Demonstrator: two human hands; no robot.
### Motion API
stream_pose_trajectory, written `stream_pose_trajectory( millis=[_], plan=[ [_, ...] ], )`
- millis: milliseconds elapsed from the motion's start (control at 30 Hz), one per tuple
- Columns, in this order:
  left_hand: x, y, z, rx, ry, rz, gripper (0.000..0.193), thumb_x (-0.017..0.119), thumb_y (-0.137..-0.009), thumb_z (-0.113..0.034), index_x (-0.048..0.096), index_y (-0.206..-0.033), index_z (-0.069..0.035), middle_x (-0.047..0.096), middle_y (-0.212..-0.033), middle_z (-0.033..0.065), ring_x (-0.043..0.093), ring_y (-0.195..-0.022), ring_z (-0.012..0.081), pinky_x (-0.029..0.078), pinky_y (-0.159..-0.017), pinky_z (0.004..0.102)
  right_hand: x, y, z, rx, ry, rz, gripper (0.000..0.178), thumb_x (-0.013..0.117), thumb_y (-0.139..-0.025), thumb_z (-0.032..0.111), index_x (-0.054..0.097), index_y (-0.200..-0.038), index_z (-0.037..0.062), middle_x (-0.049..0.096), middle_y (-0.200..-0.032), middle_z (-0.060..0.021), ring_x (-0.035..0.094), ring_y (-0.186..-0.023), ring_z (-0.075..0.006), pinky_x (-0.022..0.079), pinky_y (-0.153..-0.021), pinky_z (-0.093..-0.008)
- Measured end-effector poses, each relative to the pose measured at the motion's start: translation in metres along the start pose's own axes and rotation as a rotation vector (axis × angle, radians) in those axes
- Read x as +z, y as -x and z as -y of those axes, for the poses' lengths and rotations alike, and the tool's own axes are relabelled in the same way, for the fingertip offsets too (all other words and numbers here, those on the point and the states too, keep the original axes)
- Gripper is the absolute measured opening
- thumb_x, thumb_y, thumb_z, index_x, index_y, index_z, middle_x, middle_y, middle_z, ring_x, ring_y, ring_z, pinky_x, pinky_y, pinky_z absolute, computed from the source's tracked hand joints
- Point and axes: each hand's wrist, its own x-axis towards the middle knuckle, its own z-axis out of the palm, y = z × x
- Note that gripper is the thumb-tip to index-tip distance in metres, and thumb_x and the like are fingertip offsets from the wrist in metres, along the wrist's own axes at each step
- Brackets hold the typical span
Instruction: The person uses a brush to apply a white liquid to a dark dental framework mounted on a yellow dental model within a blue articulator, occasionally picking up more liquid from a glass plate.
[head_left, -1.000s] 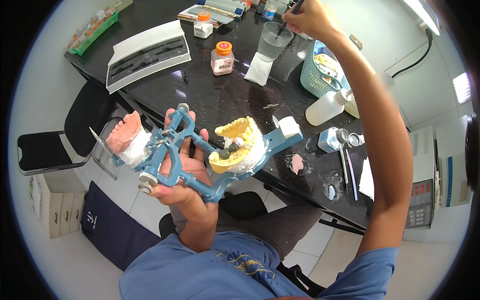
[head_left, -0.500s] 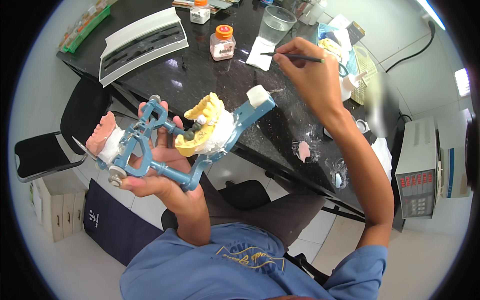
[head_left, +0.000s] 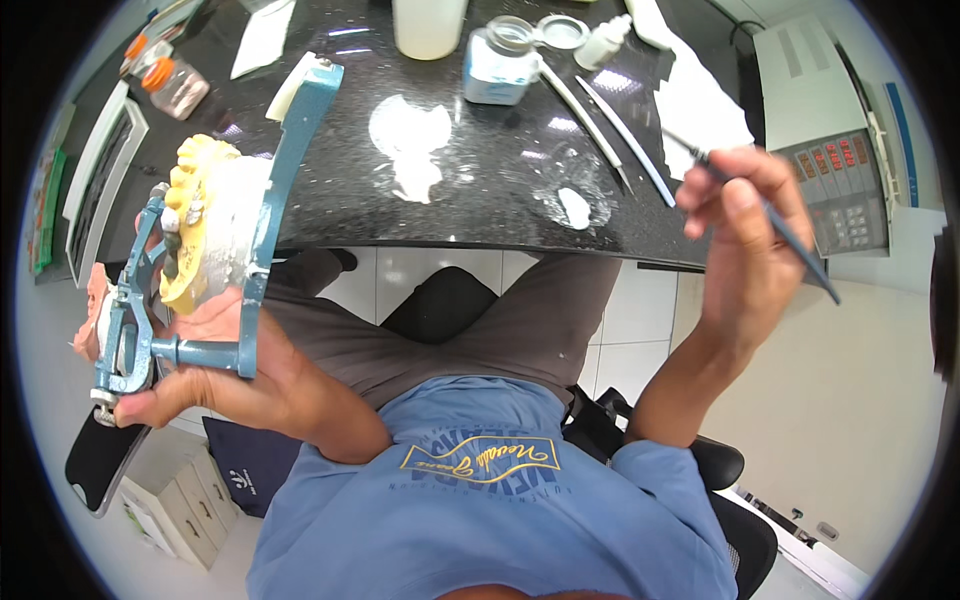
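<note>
My left hand [head_left: 250,385] grips a blue dental articulator [head_left: 287,170], opened out at the left. On one of its arms sits a yellow dental cast [head_left: 184,288] bedded in white plaster, with a few grey and whitish teeth. A pink cast [head_left: 93,315] is mounted on the other arm, partly hidden by the frame. In my right hand [head_left: 750,240], a thin dark brush [head_left: 792,240] is pinched between fingers and thumb. Its tip points up and left, over or near a white tissue [head_left: 715,105] on the black table.
Along the table [head_left: 480,205] stand a lidless jar [head_left: 497,72], a small dropper bottle [head_left: 603,42] and orange-capped jars [head_left: 178,92]. Two slim tools [head_left: 630,140] lie near a white powdery patch [head_left: 573,208]. A machine with red digits [head_left: 835,175] is at the right.
The view has swung toward the right. My right hand has carried the brush from the paper by the water glass to beside the tissue. My left hand still holds the articulator, now more upright.
</note>
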Motion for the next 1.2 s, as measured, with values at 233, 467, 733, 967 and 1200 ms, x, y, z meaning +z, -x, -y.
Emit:
stream_pose_trajectory(
  millis=[233,467,733,967,1200],
  plan=[
    [0.025,-0.002,-0.008,0.114,-0.203,-0.070,0.063,0.042,-0.091,-0.061,0.046,-0.117,-0.005,0.050,-0.122,0.0051,0.044,-0.113,0.0131,0.032,-0.107,0.0339,-0.007,0.035,-0.024,0.200,-0.135,0.022,0.008,0.061,-0.082,0.005,0.061,-0.082,-0.0029,0.062,-0.074,-0.0067,0.060,-0.062,-0.0079,0.048,-0.055,-0.0190],
    [0.022,0.001,-0.007,0.118,-0.362,-0.015,0.060,0.046,-0.087,-0.064,0.045,-0.114,-0.011,0.047,-0.124,0.0045,0.038,-0.120,0.0169,0.027,-0.111,0.0426,-0.008,0.036,-0.030,0.201,-0.121,0.105,0.007,0.060,-0.078,0.003,0.059,-0.077,-0.0041,0.060,-0.069,-0.0074,0.058,-0.059,-0.0079,0.046,-0.054,-0.0191],
    [0.020,-0.002,-0.008,0.104,-0.366,-0.026,0.057,0.074,-0.068,-0.058,0.054,-0.102,-0.017,0.050,-0.129,0.0041,0.038,-0.128,0.0268,0.021,-0.111,0.0611,-0.003,0.035,-0.027,0.213,-0.062,0.112,0.007,0.061,-0.077,0.003,0.060,-0.076,-0.0038,0.060,-0.069,-0.0080,0.058,-0.059,-0.0091,0.046,-0.055,-0.0200],
    [0.014,-0.005,-0.011,0.062,-0.316,-0.017,0.059,0.060,-0.077,-0.063,0.050,-0.107,-0.014,0.049,-0.128,0.0034,0.039,-0.123,0.0220,0.023,-0.111,0.0548,0.004,0.035,-0.027,0.181,-0.067,0.128,0.005,0.062,-0.076,0.001,0.061,-0.077,-0.0043,0.061,-0.070,-0.0084,0.059,-0.060,-0.0096,0.046,-0.055,-0.0203],
    [0.018,-0.010,-0.015,0.142,-0.427,-0.012,0.060,0.052,-0.083,-0.064,0.048,-0.109,-0.010,0.051,-0.122,0.0020,0.042,-0.118,0.0197,0.028,-0.111,0.0462,0.009,0.037,-0.019,0.169,-0.114,0.104,0.007,0.062,-0.077,0.001,0.060,-0.080,-0.0047,0.061,-0.073,-0.0105,0.059,-0.060,-0.0110,0.049,-0.055,-0.0202]
  ],
)
